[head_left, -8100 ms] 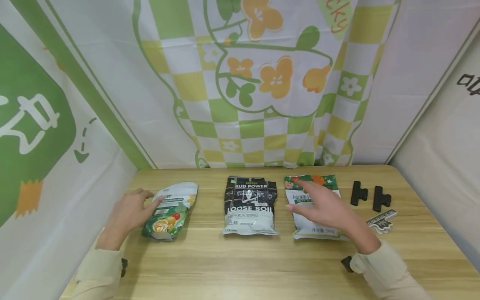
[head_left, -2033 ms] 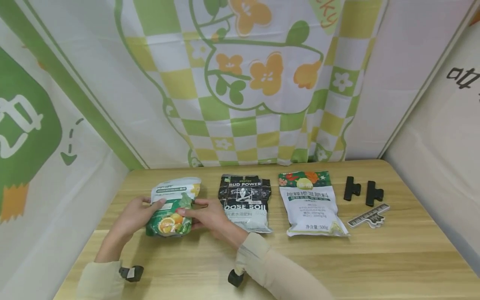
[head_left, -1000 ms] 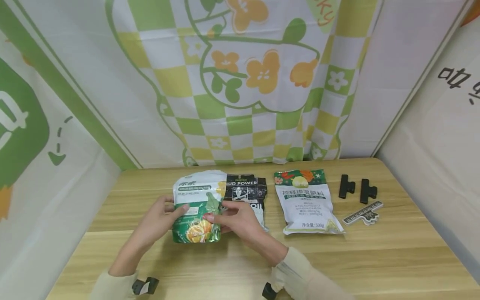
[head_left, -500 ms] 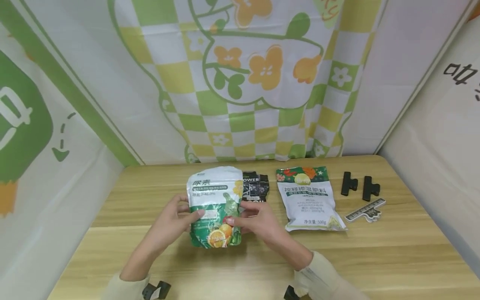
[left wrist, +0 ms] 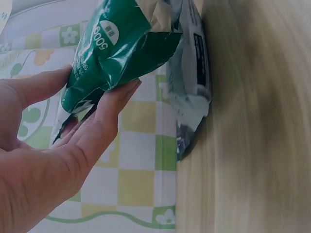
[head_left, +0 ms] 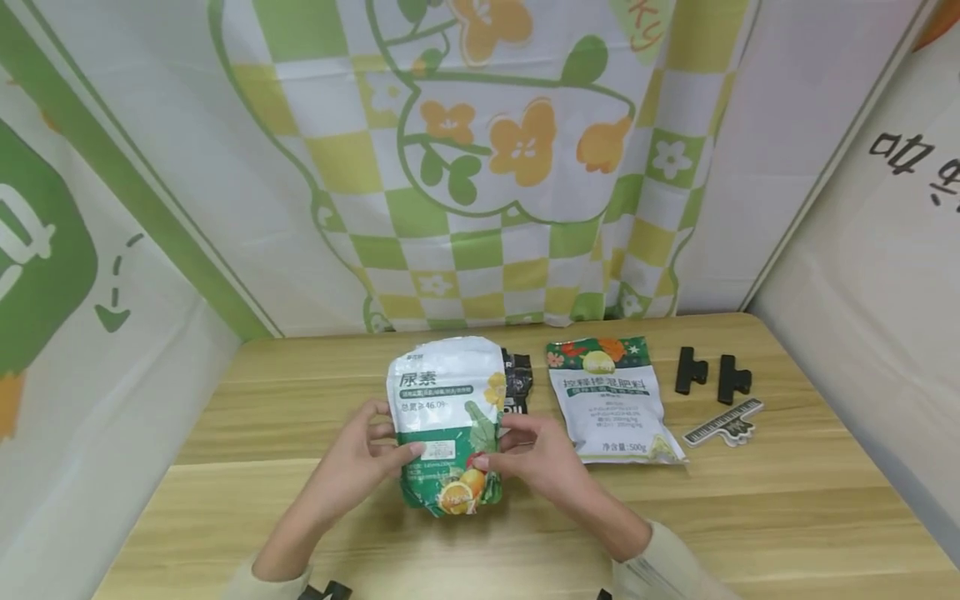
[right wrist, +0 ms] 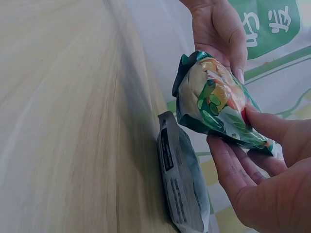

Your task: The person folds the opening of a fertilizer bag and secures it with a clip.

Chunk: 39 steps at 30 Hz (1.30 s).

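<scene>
A white and green fertilizer pouch point(head_left: 442, 417) with printed oranges and vegetables is held upright above the table in the head view. My left hand point(head_left: 358, 458) grips its left edge, thumb on the front and fingers behind. On the opposite edge my right hand point(head_left: 546, 458) pinches it the same way. The right wrist view shows the underside of the pouch point(right wrist: 214, 99) with both hands on it, apart from the tabletop. Behind it lies a black and grey soil bag point(head_left: 517, 383), mostly hidden in the head view; the left wrist view shows this bag point(left wrist: 189, 73) on the table.
To the right lies a white fertilizer bag point(head_left: 609, 408) with a green flowered top. Beyond it are two black clips point(head_left: 688, 371) and a white clip with a piano-key pattern point(head_left: 723, 423). A patterned curtain point(head_left: 480, 250) hangs at the table's point(head_left: 787, 500) back edge.
Both hands took hold of the fertilizer pouch at the left, lifted it and carried it right and nearer, in front of the soil bag. The right hand left the white bag before that.
</scene>
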Motion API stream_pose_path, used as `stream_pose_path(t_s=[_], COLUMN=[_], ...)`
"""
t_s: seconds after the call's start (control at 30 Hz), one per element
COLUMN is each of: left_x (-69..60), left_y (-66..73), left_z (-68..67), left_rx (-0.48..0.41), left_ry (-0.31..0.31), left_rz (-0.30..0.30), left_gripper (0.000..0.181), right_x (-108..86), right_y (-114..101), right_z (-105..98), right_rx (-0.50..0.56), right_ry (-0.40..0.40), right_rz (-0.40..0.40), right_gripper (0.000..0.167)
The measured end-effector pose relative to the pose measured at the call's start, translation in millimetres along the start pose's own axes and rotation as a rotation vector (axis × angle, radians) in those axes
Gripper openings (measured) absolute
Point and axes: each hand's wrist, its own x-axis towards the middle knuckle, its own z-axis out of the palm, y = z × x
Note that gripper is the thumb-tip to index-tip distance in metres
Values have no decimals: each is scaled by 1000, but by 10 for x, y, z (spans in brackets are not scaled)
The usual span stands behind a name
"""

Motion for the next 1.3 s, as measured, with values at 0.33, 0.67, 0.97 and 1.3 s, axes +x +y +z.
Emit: stream_pose_path(t_s=[0.33,0.67,0.97,1.3], left_x=[-18,18,32,22], left_y=[-79,-125,-164,-143], left_z=[216,382,488,543], left_rx=[-48,14,2,66], left_ry=[10,-14,-51,-51], left_rz=[12,56,103,130], left_gripper=[56,68,58,51], right_x=[-141,-220,-267,-307], right_y=[77,182,249,257], right_z=[-141,-280,-358,-407], right_rx=[-47,-95,-138,-115], right_ry=[16,35,30,30], right_rz=[-9,-72,-125,-108], right_gripper=[54,31,27,33])
